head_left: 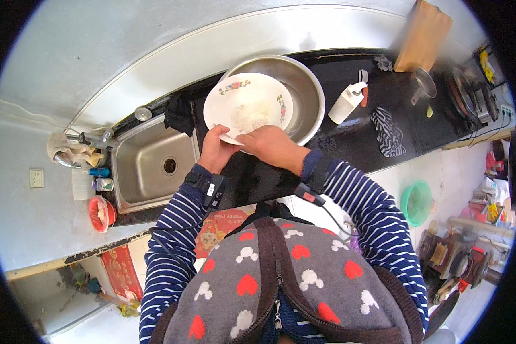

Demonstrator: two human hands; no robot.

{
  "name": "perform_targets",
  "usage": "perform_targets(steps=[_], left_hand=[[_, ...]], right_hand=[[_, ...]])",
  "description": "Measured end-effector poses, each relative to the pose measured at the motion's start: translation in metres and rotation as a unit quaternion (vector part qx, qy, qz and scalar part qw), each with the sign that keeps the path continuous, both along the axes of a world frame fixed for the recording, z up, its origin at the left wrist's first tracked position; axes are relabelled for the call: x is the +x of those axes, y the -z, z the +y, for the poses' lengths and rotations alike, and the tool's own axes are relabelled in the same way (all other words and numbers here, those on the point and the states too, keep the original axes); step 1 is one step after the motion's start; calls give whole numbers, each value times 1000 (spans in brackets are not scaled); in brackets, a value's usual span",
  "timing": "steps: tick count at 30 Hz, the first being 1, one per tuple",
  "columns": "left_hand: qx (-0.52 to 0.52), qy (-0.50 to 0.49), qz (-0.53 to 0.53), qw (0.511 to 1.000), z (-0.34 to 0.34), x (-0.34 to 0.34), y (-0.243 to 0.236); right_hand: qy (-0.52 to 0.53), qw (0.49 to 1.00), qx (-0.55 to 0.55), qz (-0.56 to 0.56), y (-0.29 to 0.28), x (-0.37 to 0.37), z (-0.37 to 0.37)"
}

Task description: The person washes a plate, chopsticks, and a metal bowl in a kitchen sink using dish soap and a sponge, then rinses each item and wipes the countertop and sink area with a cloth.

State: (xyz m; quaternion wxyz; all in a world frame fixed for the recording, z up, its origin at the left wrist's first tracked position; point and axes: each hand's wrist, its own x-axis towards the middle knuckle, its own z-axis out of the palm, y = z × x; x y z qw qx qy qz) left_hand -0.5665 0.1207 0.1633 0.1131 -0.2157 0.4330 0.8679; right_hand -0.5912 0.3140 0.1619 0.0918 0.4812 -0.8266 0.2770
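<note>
A white dish with flower prints (221, 106) is tilted over a large steel basin (312, 80) on the black counter. Something pale and wet-looking lies in the dish's middle; I cannot make out what it is. My left hand (215, 152) grips the dish's near edge, thumb on the rim. Just to its right, my right hand (274, 148) is closed at the same near edge, its fingers curled at the rim and partly hidden. The dish covers much of the basin's left part.
Left of the basin is a steel sink (149, 172) with a black cloth (179, 116) on its rim. Rightward lie a white pump bottle (346, 104), a peeler (363, 86), a striped cloth (387, 133) and a strainer (424, 85). A green tub (417, 202) stands on the floor.
</note>
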Motion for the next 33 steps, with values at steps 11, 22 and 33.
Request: perform_targets(steps=[11, 22, 33], left_hand=[[-37, 32, 13, 999, -25, 13, -3], [-50, 2, 4, 999, -50, 40, -14], [-52, 7, 4, 999, -141, 67, -20]], right_hand=[[29, 991, 85, 95, -11, -60, 86], [-19, 987, 130, 88, -6, -17, 16], [-33, 981, 182, 57, -33, 31, -59]])
